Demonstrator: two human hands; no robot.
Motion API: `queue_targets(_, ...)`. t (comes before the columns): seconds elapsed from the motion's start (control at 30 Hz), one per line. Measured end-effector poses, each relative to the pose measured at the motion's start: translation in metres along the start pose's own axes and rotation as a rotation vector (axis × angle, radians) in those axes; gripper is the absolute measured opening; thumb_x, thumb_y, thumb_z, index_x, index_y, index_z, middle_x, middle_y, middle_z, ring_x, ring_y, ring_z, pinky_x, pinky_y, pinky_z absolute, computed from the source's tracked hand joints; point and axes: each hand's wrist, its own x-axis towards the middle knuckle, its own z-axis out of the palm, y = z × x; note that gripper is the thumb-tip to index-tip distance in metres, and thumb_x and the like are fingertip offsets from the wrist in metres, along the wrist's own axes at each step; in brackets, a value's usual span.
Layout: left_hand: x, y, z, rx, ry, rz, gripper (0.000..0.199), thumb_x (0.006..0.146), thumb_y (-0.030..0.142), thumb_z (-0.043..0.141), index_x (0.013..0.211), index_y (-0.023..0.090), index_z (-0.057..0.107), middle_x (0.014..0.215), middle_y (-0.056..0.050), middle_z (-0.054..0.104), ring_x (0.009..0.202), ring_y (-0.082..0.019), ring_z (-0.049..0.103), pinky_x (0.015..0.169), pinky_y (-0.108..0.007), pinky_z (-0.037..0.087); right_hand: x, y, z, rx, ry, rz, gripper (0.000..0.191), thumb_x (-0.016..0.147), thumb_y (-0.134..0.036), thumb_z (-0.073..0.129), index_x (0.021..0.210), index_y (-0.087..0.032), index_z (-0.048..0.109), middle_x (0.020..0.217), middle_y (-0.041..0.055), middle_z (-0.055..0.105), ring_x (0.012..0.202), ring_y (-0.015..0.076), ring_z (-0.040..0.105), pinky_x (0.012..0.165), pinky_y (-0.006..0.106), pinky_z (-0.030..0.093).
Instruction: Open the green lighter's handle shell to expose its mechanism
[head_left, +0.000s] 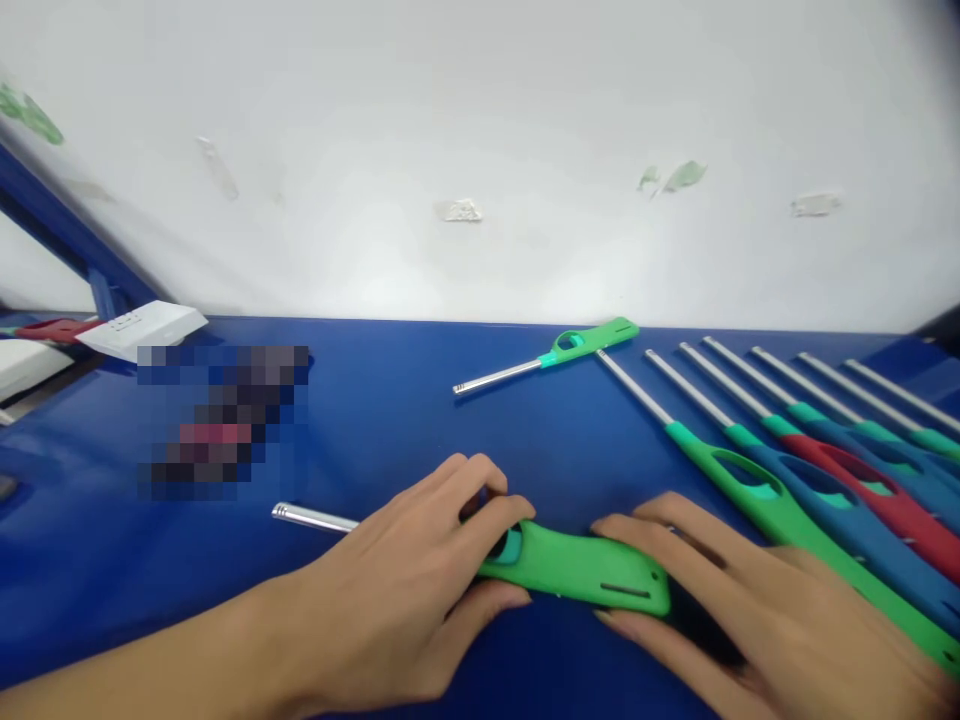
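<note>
A green utility lighter [577, 565] with a teal trigger and a silver barrel lies low over the blue table. Its barrel tip points left. My left hand [397, 580] wraps round it near the trigger, hiding the place where barrel meets handle. At the butt end of the same handle, my right hand [735, 600] has its fingers on the upper edge and its thumb at the lower edge. Just beyond the right hand, a second green lighter [787, 515] lies in a row with blue lighters [817, 485] and a red lighter [870, 475].
Another green lighter [592, 342] lies at the back of the blue table [390, 420], before a white wall [480, 120]. On the left are a blurred-out dark object [232, 420], a white box [142, 328] and a red lighter [56, 330] at the edge.
</note>
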Motion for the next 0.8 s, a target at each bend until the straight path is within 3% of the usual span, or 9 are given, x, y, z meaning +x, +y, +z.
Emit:
queue_targets(0.17, -0.002, -0.001, 0.005, 0.122, 0.075, 0.079, 0.034, 0.113, 0.025, 0.048, 0.144, 0.013, 0.054, 0.116, -0.012, 0.063, 0.1, -0.026, 0.064, 0.086, -0.04, 0.065, -0.012, -0.001, 0.002, 0.085, 0.018, 0.091, 0.052, 0.102, -0.062, 0.065, 0.145, -0.033, 0.07, 0.133, 0.0107, 0.08, 0.078, 0.0305, 0.082, 0.068, 0.044, 0.063)
queue_targets(0.37, 0.001, -0.001, 0.004, 0.275, 0.143, 0.17, 0.031, 0.116, 0.025, 0.039, 0.135, 0.008, 0.055, 0.114, -0.014, 0.071, 0.099, -0.028, 0.066, 0.093, -0.045, 0.063, 0.008, -0.001, -0.01, 0.235, 0.042, 0.086, 0.037, 0.103, -0.054, 0.069, 0.133, -0.032, 0.076, 0.12, 0.0069, 0.083, 0.086, 0.0297, 0.083, 0.078, 0.042, 0.067)
queue_targets(0.5, 0.0, -0.001, 0.005, 0.287, 0.149, 0.168, 0.028, 0.116, 0.026, 0.039, 0.13, 0.009, 0.057, 0.112, -0.013, 0.073, 0.096, -0.029, 0.067, 0.089, -0.045, 0.063, 0.014, -0.003, -0.014, 0.262, 0.006, 0.084, 0.035, 0.105, -0.05, 0.067, 0.134, -0.031, 0.075, 0.122, 0.0077, 0.082, 0.086, 0.0284, 0.082, 0.083, 0.044, 0.068)
queue_targets(0.7, -0.001, 0.0, 0.005, 0.3, 0.166, 0.156, 0.029, 0.116, 0.027, 0.038, 0.129, 0.01, 0.058, 0.114, -0.015, 0.073, 0.096, -0.03, 0.07, 0.081, -0.044, 0.065, 0.011, -0.004, -0.015, 0.272, -0.021, 0.08, 0.039, 0.106, -0.047, 0.064, 0.14, -0.028, 0.072, 0.128, 0.0103, 0.081, 0.106, 0.0343, 0.081, 0.087, 0.046, 0.069)
queue_targets(0.8, -0.001, 0.001, 0.005, 0.315, 0.17, 0.145, 0.031, 0.115, 0.027, 0.038, 0.128, 0.009, 0.059, 0.112, -0.016, 0.074, 0.096, -0.031, 0.072, 0.079, -0.045, 0.066, 0.011, -0.003, -0.013, 0.257, 0.001, 0.083, 0.038, 0.106, -0.046, 0.064, 0.138, -0.028, 0.073, 0.128, 0.0098, 0.081, 0.107, 0.0348, 0.081, 0.088, 0.047, 0.069)
